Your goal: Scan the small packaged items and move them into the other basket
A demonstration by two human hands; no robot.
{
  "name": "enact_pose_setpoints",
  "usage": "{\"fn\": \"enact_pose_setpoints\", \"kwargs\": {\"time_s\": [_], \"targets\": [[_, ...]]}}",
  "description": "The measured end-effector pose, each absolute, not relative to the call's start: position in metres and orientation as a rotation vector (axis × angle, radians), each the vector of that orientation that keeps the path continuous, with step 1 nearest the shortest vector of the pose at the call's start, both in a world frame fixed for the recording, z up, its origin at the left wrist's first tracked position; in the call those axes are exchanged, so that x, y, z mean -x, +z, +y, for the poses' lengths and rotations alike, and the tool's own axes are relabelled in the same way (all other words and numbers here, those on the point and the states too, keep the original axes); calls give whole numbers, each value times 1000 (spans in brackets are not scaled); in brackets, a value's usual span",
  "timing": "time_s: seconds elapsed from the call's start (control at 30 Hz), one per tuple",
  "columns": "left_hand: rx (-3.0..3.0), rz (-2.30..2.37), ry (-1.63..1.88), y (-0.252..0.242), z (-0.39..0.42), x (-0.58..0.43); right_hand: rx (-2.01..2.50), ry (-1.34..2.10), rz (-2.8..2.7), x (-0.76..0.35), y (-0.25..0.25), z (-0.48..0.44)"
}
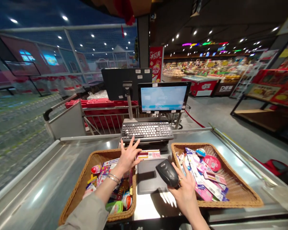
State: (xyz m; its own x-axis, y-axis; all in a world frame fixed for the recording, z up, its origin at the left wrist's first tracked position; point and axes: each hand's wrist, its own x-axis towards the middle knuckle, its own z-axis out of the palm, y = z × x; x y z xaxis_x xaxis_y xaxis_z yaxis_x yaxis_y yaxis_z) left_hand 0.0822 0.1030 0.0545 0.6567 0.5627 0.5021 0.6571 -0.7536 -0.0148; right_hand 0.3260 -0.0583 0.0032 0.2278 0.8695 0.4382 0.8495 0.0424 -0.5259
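The left hand (127,157) was over the inner edge of the left basket (133,199), with its fingers spread wide. Its pointing finger and thumb were at the near end of a pink pack (153,155), but it was hard to tell if they pinched it. The pack was between the two baskets, just below the keyboard (146,130), and its pale label faced up, likely so the black scanner (167,172) could see it. The right hand (186,187) was at the back of the scanner, partly open, and its grip was hidden, so nobody could tell how firmly it held on. The scanner pointed toward the pack, above a flat grey plate (144,179). The right basket (242,190) sat close on the other side, probably so the arms had little way to reach. Tall woven sides seemed good for keeping the little treats (212,188) from sliding off.
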Motion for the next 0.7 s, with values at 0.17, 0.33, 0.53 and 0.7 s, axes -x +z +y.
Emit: {"fn": "enact_pose_setpoints", "kwargs": {"time_s": [0.17,0.33,0.53,0.7], "targets": [[2716,-896,-715,56,106,-104,1781,38,-1541,-339,3,-66],[2751,-816,-698,57,107,-125,1812,-6,-1462,-352,3,-74],[2792,-731,-709,60,108,-153,1882,-76,-1309,-364,3,-87],[2817,-645,-730,62,107,-176,1888,-132,-1248,-378,-3,-96]]}}
